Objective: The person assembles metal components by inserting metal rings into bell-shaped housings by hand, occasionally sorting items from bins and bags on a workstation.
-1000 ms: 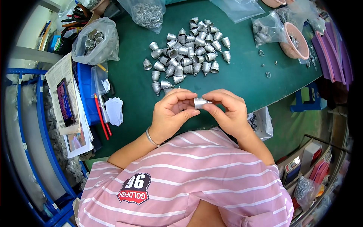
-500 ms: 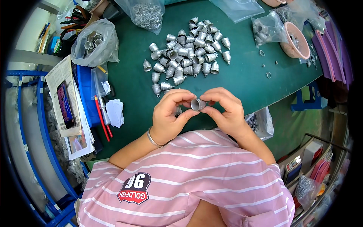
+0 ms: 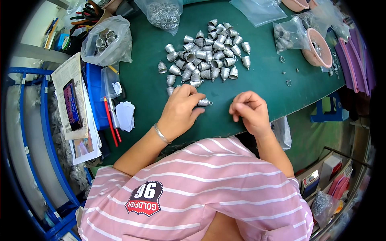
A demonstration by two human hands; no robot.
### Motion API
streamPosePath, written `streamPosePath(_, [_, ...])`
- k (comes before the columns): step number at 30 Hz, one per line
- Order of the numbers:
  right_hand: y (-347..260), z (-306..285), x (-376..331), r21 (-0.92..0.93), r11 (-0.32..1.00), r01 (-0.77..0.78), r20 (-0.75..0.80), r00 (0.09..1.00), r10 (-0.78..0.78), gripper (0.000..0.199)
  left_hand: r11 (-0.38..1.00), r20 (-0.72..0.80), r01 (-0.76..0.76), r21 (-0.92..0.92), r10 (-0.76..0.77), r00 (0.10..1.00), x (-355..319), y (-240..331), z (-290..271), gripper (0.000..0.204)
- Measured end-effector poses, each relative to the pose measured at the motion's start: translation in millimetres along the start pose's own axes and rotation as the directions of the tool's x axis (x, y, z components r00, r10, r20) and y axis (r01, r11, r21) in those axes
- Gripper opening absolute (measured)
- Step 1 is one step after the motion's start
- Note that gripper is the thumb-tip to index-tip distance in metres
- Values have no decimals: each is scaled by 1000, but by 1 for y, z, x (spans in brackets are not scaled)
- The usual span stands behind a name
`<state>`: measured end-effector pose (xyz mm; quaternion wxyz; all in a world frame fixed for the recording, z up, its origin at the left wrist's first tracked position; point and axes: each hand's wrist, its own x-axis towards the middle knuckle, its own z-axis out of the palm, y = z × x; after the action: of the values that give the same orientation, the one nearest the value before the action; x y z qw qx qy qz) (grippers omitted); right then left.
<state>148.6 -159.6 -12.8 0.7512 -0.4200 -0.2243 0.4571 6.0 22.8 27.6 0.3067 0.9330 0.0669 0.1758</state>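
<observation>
Silver bell, left hand, right hand

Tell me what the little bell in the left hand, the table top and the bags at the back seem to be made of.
Small bell at the left hand: looks like cast metal, dull silver-grey with soft glints, like the bell pile. Table top: seems a green mat, matte, no shine; felt or rubber, hard to tell. Bags: thin clear plastic, crinkled and see-through, with glossy highlights.

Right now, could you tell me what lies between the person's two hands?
Head view: only bare green mat separates the left hand, holding a small silver bell, from the right hand.
</observation>
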Motion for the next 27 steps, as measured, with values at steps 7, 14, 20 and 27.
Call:
streamPosePath(7, [8,44,19,-848,458,267,148,949,-280,27,989,23,32,144,-36,999,4,0,7,28])
streamPosePath(14, [-8,51,14,-748,654,116,23,988,-150,17,924,-37,139,-357,-163,986,-10,8,6,30])
streamPosePath(20, [-11,50,5,-689,717,104,15,991,-130,18,720,98,282,-635,-286,953,-15,13,7,33])
streamPosePath(27, [-19,52,1,-707,691,151,56,986,-157,18,492,224,367,-790,-326,918,-18,14,9,34])
